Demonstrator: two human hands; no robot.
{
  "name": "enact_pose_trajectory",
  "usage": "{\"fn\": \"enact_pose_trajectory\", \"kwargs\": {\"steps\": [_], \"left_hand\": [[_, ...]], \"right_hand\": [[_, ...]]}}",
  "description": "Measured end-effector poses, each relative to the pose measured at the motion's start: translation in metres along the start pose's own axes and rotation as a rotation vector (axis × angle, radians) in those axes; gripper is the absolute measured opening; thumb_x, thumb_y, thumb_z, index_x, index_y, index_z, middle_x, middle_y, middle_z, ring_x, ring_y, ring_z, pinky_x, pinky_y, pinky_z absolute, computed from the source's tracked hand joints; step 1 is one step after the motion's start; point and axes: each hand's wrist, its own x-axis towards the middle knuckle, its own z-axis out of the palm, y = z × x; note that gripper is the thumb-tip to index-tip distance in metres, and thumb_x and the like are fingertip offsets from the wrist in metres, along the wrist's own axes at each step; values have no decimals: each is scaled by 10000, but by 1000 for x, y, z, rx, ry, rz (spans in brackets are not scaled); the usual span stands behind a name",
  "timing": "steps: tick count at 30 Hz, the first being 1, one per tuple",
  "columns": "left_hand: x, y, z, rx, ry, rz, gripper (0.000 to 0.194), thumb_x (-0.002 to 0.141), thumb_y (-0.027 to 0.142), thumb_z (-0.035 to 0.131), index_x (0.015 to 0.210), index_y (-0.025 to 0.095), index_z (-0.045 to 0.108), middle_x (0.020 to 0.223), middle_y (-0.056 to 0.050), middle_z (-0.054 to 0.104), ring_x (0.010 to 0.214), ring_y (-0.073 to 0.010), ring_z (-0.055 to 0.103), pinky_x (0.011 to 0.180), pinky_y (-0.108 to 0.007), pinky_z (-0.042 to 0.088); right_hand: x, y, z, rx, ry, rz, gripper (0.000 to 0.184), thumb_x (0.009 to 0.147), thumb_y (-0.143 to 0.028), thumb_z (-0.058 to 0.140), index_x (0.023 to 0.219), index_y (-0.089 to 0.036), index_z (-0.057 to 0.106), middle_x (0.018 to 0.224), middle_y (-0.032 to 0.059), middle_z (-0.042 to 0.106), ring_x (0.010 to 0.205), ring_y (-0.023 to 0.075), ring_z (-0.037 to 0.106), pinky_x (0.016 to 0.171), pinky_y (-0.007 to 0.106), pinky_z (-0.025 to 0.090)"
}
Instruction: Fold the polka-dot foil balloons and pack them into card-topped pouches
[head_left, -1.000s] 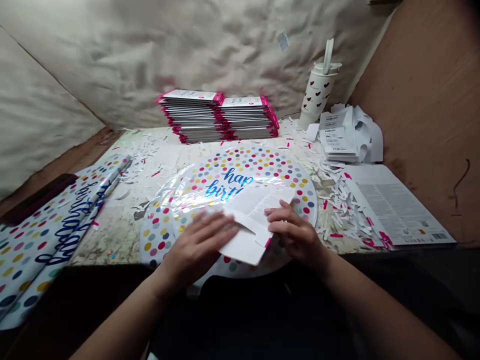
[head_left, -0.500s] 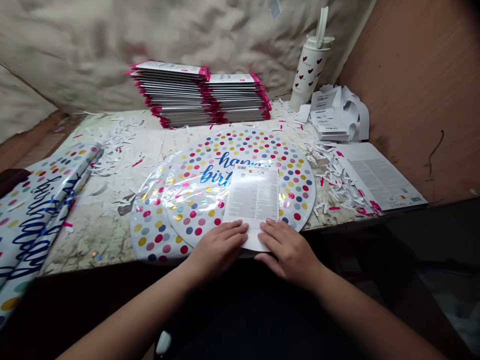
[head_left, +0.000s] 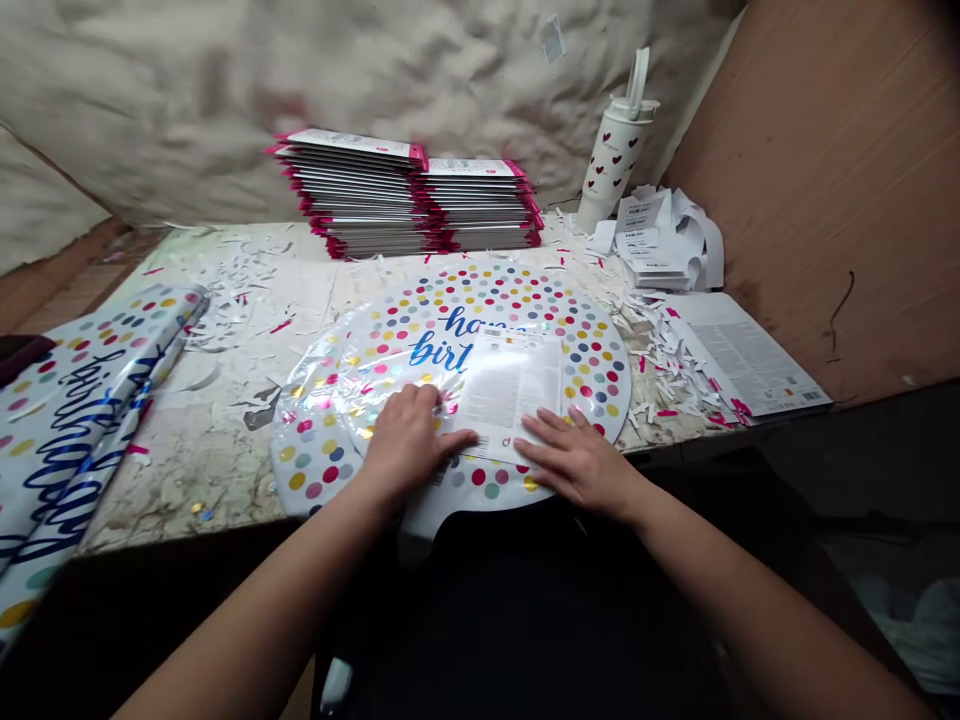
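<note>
L hand (head_left: 405, 440), fingers together; R hand (head_left: 577, 462), fingers spread, on printed sheet (head_left: 510, 385) atop "birt" foil balloon (head_left: 600, 375).

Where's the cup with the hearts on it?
In the head view, the white heart-patterned cup stands at the table's far edge, right of the stacked packets and just behind the pile of paper slips.

Two stacks of pink-edged packets (head_left: 405, 195) are being kept at the back of the bench — a heart-print tumbler (head_left: 611, 165) is being stood just beside them. White paper trimmings (head_left: 660, 350) are being strewn nearby.
</note>
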Motion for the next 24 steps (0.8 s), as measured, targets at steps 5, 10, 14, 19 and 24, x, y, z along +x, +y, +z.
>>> {"fn": "enact_pose_trajectory", "kwargs": {"steps": [5, 10, 14, 19, 24], "left_hand": [[-36, -6, -34, -332, -111, -183, 388, 796, 539, 467, 812, 169, 585, 813, -61, 581, 766, -215, 543, 702, -336, 427], [-40, 36, -38, -1363, -658, -404, 368, 770, 490, 570, 918, 156, 611, 802, -51, 640, 691, -146, 601, 599, -243, 458], [-19, 52, -23, -1662, -412, -567, 183, 733, 286, 673, 802, 136, 593, 679, -29, 625, 635, -119, 600, 564, -204, 471], [-7, 53, -14, -2032, -416, -846, 48, 751, 137, 611, 798, 141, 599, 764, -19, 637, 717, -100, 612, 744, -237, 503], [-4, 56, -17, -1838, -359, -592, 129, 746, 249, 660, 759, 140, 594, 757, -18, 618, 712, -105, 593, 731, -238, 490]], "right_hand": [[-43, -12, -14, -82, 46, -117, 448, 853, -107, 420, 1295, -177, 448, 1285, 85, 516, 1239, 241, 412, 1010, 471, 345], [-21, -35, -41, -139, 292, -116, 407, 844, -85, 408, 1234, -127, 517, 1215, 98, 570, 1155, 243, 507, 946, 412, 443], [5, -43, -39, -163, 305, -110, 387, 846, -84, 406, 1205, -122, 548, 1164, 127, 602, 1100, 262, 551, 892, 427, 484], [15, -34, -37, -19, 293, -92, 347, 836, -113, 476, 1172, -113, 561, 1134, 133, 624, 1071, 270, 565, 892, 431, 478], [47, -29, -49, 454, 307, 158, 445, 758, -331, 641, 1157, -166, 535, 1004, 82, 655, 906, 193, 612, 809, 313, 513]]}}
